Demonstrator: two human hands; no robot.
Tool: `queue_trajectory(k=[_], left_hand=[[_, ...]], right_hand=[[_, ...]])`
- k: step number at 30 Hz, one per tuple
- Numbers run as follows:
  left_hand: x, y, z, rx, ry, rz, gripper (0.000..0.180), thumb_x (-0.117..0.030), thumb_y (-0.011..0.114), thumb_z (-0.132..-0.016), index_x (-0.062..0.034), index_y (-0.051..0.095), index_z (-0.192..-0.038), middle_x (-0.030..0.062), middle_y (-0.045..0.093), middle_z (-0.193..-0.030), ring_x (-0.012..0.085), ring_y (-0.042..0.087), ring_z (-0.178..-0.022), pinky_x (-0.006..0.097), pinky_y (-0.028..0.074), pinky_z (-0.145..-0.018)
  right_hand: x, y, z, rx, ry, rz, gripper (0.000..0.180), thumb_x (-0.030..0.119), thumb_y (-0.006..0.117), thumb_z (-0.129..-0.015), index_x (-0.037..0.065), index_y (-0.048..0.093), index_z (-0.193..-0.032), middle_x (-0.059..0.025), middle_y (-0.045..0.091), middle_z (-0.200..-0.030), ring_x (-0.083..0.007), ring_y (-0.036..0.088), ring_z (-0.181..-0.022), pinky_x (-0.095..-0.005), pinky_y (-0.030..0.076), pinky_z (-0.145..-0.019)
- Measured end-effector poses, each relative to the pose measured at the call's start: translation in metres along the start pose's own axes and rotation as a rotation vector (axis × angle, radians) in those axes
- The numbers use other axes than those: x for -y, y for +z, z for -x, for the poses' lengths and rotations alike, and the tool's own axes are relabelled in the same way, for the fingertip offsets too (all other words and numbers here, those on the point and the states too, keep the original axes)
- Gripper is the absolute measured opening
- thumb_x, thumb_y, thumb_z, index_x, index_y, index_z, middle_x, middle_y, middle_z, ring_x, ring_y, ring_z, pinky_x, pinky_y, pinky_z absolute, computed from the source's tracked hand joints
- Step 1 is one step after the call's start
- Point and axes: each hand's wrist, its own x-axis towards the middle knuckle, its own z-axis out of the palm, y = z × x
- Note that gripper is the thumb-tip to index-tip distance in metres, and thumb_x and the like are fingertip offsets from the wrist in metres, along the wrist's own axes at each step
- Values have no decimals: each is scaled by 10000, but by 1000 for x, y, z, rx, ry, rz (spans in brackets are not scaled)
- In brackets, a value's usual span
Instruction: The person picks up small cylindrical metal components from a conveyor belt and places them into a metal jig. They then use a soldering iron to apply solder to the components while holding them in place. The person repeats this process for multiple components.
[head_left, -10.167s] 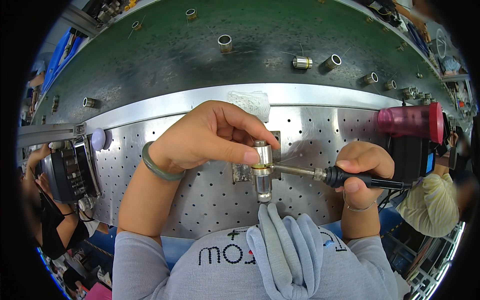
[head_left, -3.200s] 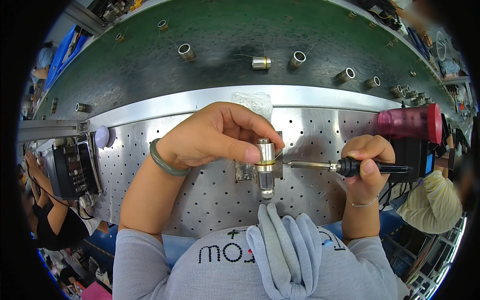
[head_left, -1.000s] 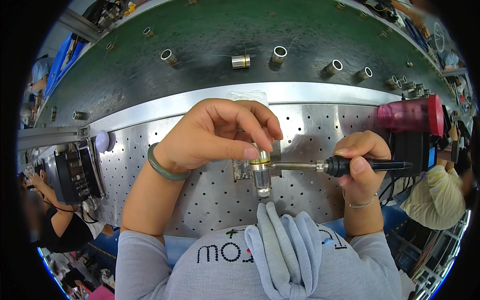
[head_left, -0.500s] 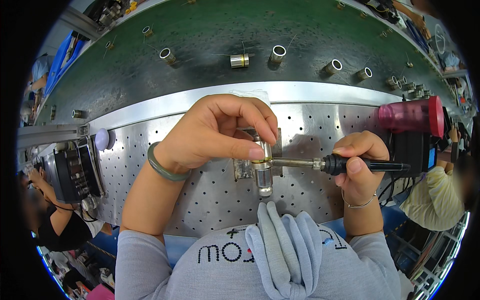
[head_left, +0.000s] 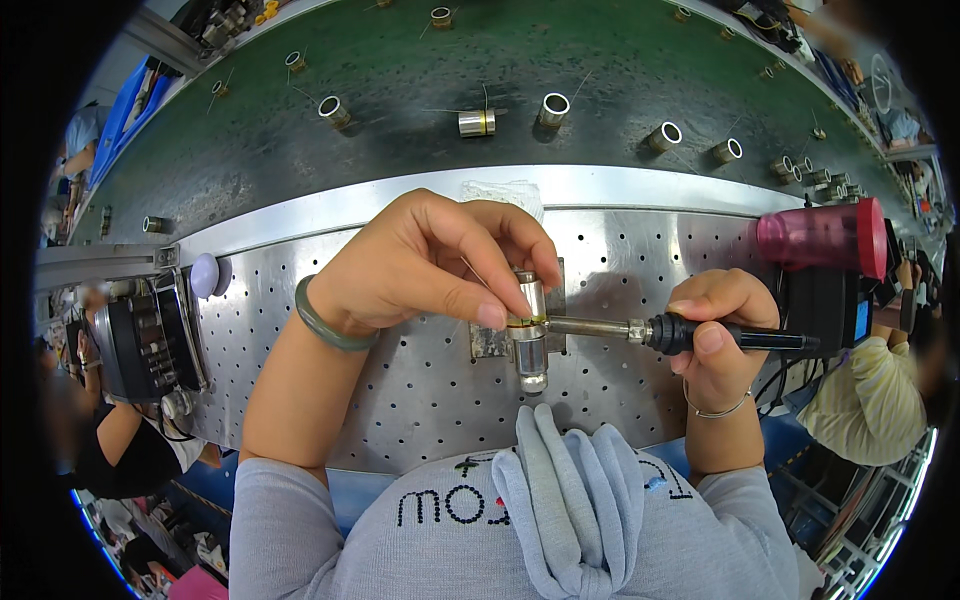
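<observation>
My right hand (head_left: 725, 325) is closed round the black handle of a soldering iron (head_left: 600, 328). The iron lies level, its tip pointing left against the yellowish band of a shiny metal cylinder (head_left: 530, 350). This cylinder stands over a small metal block (head_left: 488, 340) on the perforated plate, with a rounded end toward me. At its far half, my left hand (head_left: 430, 265) is closed, with thumb and fingertips at the cylinder's left side and top. A thin wire shows near those fingers; whether they pinch it is unclear.
Beyond the perforated metal plate (head_left: 620, 400) runs a green belt (head_left: 400, 70) with several short metal tubes (head_left: 553, 110). A pink cup (head_left: 820, 238) lies at the right beside a black box. A white cloth (head_left: 500, 192) is behind my left hand. Co-workers sit at both sides.
My left thumb and fingers have shifted slightly left, baring more of the cylinder. The soldering iron stays nearly still. Another tube has appeared at the far edge of the belt.
</observation>
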Motion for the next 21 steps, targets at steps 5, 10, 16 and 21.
queue_trajectory(k=[5,10,16,21], left_hand=[[2,-4,0,55,58,-40,190,-39,788,-627,-16,737,-808,197,616,-993,278,596,-945,389,473,-883],[3,-5,-1,66,63,-42,199,-19,789,-617,-20,738,-809,192,620,-1005,272,597,-961,386,473,-891],[4,-5,0,78,67,-68,201,-31,794,-620,-22,739,-814,191,618,-1014,270,594,-967,384,473,-894],[3,-5,0,73,49,-69,202,-34,796,-620,-21,740,-814,193,617,-1019,270,592,-970,385,471,-896]], right_hand=[[-1,0,0,2,-21,2,173,83,706,-756,-52,628,-832,-119,616,-698,-103,553,-483,-198,425,-470],[-1,0,-1,6,-60,-8,183,81,711,-751,-58,630,-837,-120,620,-702,-107,555,-484,-202,429,-474],[0,1,-1,-4,-39,-3,186,79,713,-747,-61,627,-835,-118,619,-698,-107,554,-484,-203,430,-475],[0,0,0,-3,-11,-5,183,76,712,-747,-60,626,-835,-114,618,-692,-105,555,-485,-202,429,-476]])
